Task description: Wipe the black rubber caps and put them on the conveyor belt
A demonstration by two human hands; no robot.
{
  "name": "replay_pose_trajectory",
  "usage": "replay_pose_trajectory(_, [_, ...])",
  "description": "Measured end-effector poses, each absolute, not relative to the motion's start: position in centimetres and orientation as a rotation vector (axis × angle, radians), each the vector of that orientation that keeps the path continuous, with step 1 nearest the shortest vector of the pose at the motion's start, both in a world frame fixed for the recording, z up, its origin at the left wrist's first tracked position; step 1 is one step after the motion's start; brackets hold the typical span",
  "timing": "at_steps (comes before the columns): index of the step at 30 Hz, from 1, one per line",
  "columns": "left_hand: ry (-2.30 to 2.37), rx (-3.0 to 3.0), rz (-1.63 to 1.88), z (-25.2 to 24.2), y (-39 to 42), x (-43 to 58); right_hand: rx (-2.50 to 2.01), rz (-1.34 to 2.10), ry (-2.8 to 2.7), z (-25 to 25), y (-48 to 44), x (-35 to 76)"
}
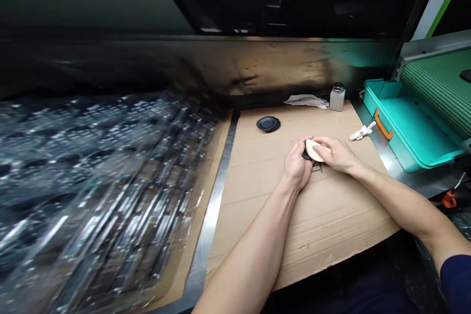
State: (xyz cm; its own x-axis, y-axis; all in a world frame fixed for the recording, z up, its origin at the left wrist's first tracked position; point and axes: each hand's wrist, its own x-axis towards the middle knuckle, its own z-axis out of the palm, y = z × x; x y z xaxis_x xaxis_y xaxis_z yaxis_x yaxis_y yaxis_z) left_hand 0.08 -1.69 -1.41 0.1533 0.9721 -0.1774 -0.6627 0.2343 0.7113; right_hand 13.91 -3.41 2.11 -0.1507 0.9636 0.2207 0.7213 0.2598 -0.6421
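Observation:
Above the cardboard sheet [257,181], my left hand [296,164] is closed around a small black piece [306,155], mostly hidden by the fingers. My right hand [337,153] grips a cream-coloured pad [315,151], which lies against the black piece. What the pad is made of, I cannot tell. Further back and to the left, a small stack of black rounded-square pieces [268,123] rests on the cardboard.
Clear plastic trays [110,181] holding dark pieces fill the left side, blurred. At the back are a white glove or cloth [306,101] and a dark-capped bottle [337,98]. A small white item [362,131], a teal bin [415,159] and a green conveyor belt [437,83] are rightward.

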Motion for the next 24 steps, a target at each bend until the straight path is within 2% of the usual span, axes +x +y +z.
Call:
replay_pose_trajectory(4, [0.663, 0.53, 1.251, -1.2, -1.7, 0.1, -1.818, 0.201, -1.876, 1.9, -3.9, 13.2])
replay_pose_trajectory(8, [0.681, 0.476, 1.242, -1.1, -1.4, 0.0, -1.892, 0.119, -1.977, 1.9, -3.5, 12.0])
replay_pose_trajectory(14, [0.722, 0.382, 1.168, -0.1, -1.4, -0.5, -1.949, 0.109, -2.083, 2.4, -3.5, 12.0])
replay_pose_trajectory(24, [0.632, 0.323, 1.055, 1.4, -1.4, -1.8, -1.895, 0.194, -1.806, 1.7, -2.1, 14.8])
